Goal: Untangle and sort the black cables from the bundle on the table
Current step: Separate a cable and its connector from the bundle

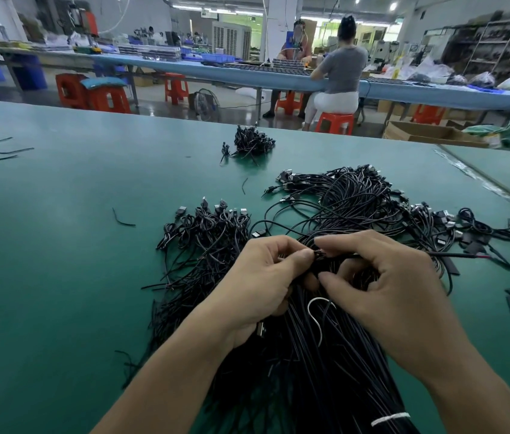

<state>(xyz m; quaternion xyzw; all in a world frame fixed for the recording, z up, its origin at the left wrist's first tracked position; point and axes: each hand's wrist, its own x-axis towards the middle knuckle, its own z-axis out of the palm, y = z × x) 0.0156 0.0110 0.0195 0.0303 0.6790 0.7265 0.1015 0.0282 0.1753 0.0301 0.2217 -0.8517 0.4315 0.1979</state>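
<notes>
Here both hands work near the middle of the table point(59, 245). The left hand point(263, 277) grips the black cables point(325, 371) of the bundle, probably to keep them steady. The fingers point(338, 242) of the right hand point(385, 289) pinch one cable just beside the left thumb, likely to draw it free. A loose tangle point(357, 195) lies at 1 o'clock from the hands. A neater heap point(206, 233) at 10 o'clock seems to be the sorted place. A white tie point(390, 418) at 5 o'clock binds the bundle's near end.
</notes>
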